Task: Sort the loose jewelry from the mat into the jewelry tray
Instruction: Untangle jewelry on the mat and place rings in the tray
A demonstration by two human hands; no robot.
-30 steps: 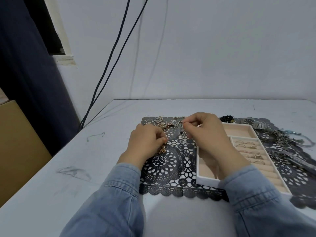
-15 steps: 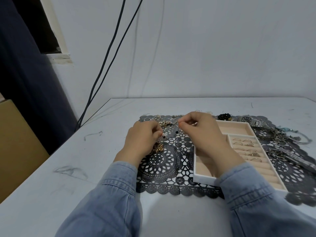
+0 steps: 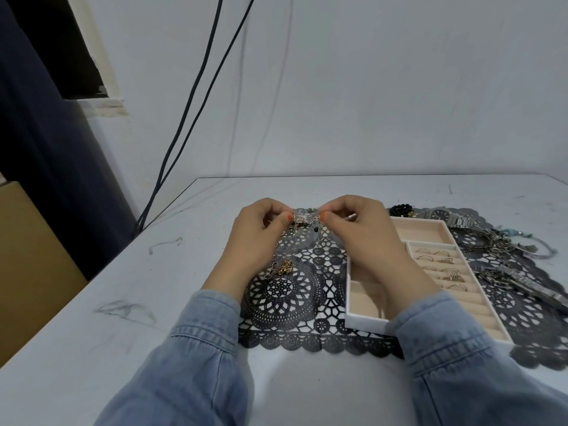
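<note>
My left hand (image 3: pixel 258 238) and my right hand (image 3: pixel 362 238) are raised a little above the black lace mat (image 3: pixel 292 302), each pinching one end of a thin silver chain with dark beads (image 3: pixel 307 224) stretched between them. A small gold tangle of jewelry (image 3: pixel 284 268) lies on the mat below my left hand. The white jewelry tray (image 3: pixel 362 319) with beige lining sits to the right, partly hidden by my right forearm. Its ring rolls (image 3: pixel 442 265) hold several rings.
A black bead bracelet (image 3: pixel 401 209) and a metal watch (image 3: pixel 445 216) lie behind the tray. Bangles and chains (image 3: pixel 498 250) are piled on the mat's right side. A cardboard box (image 3: pixel 27 256) stands left of the table. Two black cables (image 3: pixel 196 96) hang down the wall.
Both hands have risen from the mat, lifting the chain. My left hand moved from resting near the gold tangle up to pinch the chain's left end.
</note>
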